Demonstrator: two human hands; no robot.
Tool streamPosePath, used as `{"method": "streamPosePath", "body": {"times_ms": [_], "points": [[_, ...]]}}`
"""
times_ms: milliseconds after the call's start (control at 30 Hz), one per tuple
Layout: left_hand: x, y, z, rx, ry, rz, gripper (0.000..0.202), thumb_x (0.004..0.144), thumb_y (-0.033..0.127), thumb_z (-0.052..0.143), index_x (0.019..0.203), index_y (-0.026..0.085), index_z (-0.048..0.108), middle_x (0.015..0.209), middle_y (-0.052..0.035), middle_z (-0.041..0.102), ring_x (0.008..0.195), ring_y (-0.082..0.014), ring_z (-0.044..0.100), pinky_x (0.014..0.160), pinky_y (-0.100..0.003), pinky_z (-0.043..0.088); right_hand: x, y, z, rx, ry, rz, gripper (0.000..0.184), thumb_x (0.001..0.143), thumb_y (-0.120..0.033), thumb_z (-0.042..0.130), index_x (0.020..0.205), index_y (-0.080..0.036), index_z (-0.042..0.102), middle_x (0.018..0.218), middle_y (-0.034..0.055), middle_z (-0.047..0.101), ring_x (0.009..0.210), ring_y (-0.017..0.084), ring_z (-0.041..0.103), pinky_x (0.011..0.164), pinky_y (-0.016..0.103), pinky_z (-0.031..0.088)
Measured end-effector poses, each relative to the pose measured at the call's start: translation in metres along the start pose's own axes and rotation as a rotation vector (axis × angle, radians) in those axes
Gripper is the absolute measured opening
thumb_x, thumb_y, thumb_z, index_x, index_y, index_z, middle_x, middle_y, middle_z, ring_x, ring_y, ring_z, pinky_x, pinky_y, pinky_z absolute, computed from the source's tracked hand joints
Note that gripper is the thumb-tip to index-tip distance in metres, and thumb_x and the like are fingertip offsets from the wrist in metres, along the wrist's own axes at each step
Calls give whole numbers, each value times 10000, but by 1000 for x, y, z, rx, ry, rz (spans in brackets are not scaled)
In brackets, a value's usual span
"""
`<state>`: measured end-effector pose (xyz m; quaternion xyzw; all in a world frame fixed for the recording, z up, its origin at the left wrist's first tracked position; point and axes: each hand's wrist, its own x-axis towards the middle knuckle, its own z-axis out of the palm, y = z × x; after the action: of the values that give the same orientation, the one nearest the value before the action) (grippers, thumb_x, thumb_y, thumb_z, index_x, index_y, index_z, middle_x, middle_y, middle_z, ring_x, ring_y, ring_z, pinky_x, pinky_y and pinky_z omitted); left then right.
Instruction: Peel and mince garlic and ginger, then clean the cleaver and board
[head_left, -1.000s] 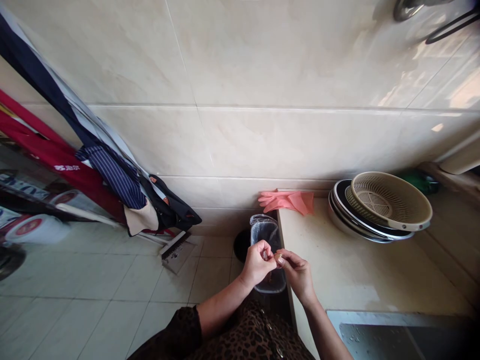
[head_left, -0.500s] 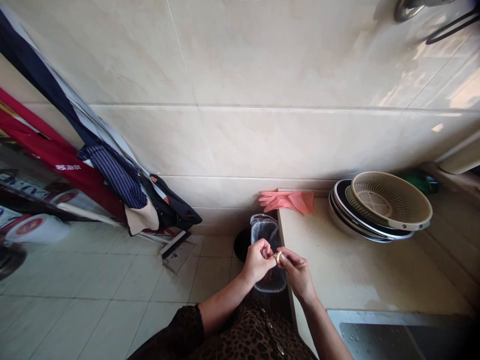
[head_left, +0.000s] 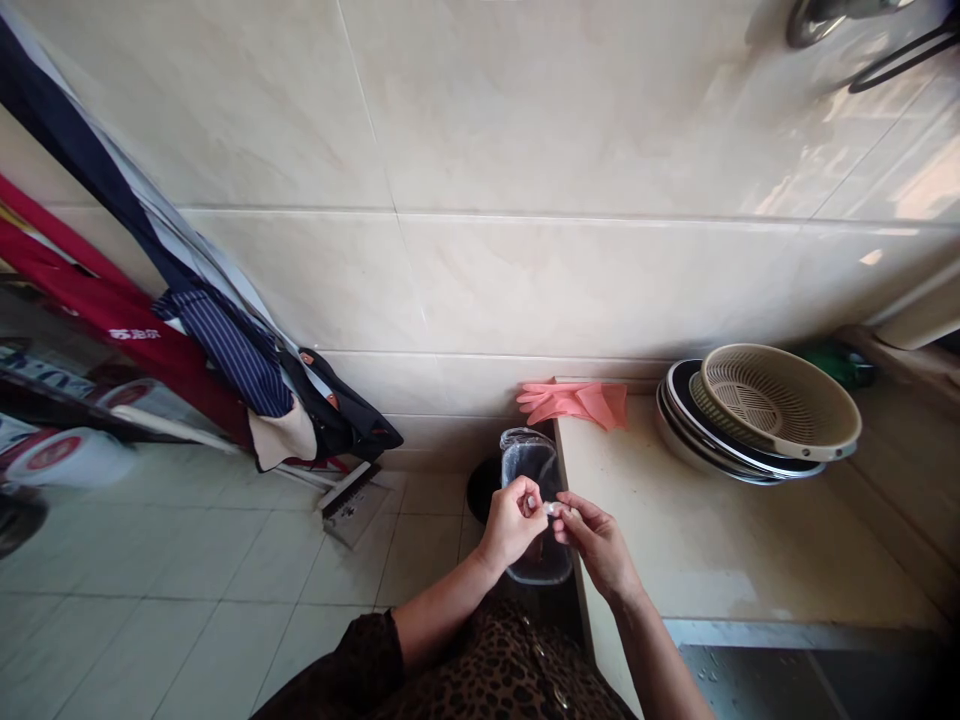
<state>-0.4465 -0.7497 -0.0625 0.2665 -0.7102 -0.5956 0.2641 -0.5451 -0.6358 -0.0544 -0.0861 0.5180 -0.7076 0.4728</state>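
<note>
Over a lined bin, my left hand and my right hand meet almost fingertip to fingertip. Between them is a small whitish piece that looks like a garlic clove, pinched from both sides. Fingers partly cover it, so its full shape cannot be made out. The bin below has a clear plastic liner, and my hands hide much of its inside.
To the right runs a pale countertop with pink rubber gloves, stacked basins topped by a beige strainer, and a metal sink. A broom and dustpan and hanging aprons are at left.
My fingertips have shifted slightly, with the right hand turned a little. The pale yellow curved bit seen between them earlier now shows as a whiter piece.
</note>
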Motion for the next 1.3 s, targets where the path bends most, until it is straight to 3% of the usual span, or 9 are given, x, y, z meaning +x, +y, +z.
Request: {"method": "streamPosePath", "body": {"times_ms": [100,200,400,500,700,867,1100,1200,1300], "points": [[6,-20,-1,145,25,-10,81,721,162,561,673,198,506,611,43,449,580,-109,426,605,-227,360,-2,-7,-6,62,-52,-11,427,645,-345,811,1009,-189,648,965,70,711,709,126,623,611,241,488],[11,-46,2,253,-146,-24,87,726,145,545,662,200,567,656,4,503,668,-161,503,754,-308,405,-7,-17,-6,76,-137,-24,395,682,-346,782,1015,-214,616,1103,90,673,829,156,625,694,276,484],[11,-80,9,245,-399,-8,197,586,137,696,740,260,692,1022,-59,642,1136,-344,486,1073,-544,160,-15,-20,-4,-37,-209,-38,295,733,-408,730,874,-209,565,898,55,689,553,91,502,477,208,309],[12,-79,9,213,-456,9,220,622,185,698,825,269,715,1169,-62,602,1172,-329,466,1081,-507,186,-14,-15,-6,-61,-169,-71,285,707,-415,751,793,-181,615,676,1,633,459,59,361,444,207,232],[17,-70,6,189,-429,-32,226,785,225,533,917,240,716,804,-37,647,897,-228,602,932,-394,397,-8,-9,-8,51,-110,-52,319,710,-430,745,891,-169,714,653,-5,600,547,83,452,530,218,386],[15,-77,1,42,-451,33,312,693,149,625,969,269,709,1322,-40,540,1276,-266,414,1093,-416,241,-6,-6,-10,123,-82,42,381,644,-312,813,996,-215,705,808,2,657,703,112,605,668,237,505],[21,-77,5,-254,-368,-327,475,815,480,568,1246,281,553,1378,-109,488,1300,-289,398,1100,-501,186,-5,-3,-20,107,67,-101,298,624,-311,821,880,-192,725,805,26,678,675,126,616,646,262,534],[28,-73,0,-483,-284,-620,677,849,696,286,1405,311,324,1470,-130,365,1325,-341,354,1007,-601,252,-5,7,-21,-194,80,-198,268,715,-353,733,918,-180,710,849,53,691,635,138,618,642,308,551],[31,-68,-5,-694,-220,-793,791,798,769,257,1440,308,221,1503,-158,287,1317,-351,358,921,-531,372,-4,29,-8,-693,33,-381,295,792,-226,579,1072,-209,673,1141,96,654,850,204,663,768,381,566]]}}
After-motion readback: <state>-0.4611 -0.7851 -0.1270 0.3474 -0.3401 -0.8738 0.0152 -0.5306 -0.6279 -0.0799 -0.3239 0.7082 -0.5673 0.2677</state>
